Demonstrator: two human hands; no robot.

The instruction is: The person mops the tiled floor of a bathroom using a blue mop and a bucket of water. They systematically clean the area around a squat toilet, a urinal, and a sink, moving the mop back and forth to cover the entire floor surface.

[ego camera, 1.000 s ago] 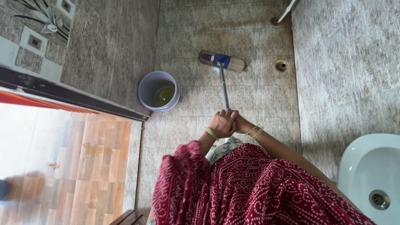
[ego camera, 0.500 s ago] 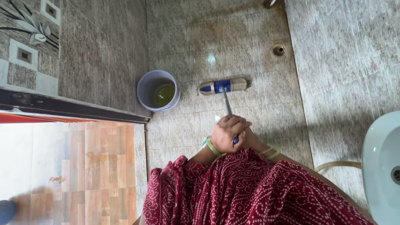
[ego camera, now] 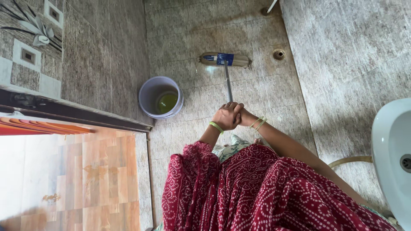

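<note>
From my remote feed: a dark red cloth (ego camera: pixel 265 192) with a white dotted pattern fills the foreground, a patch of pale fabric with a green leaf print (ego camera: pixel 231 147) at its edge. The mop (ego camera: pixel 225 59) has a beige pad, a blue clamp and a grey pole. The bucket (ego camera: pixel 160 97) is pale lilac-grey, holding yellow-green liquid. Grey-beige speckled tiles cover the floor (ego camera: pixel 265 94). A wall tile (ego camera: pixel 32 30) carries a dark leaf motif and white squares. The basin (ego camera: pixel 391 154) is white.
</note>
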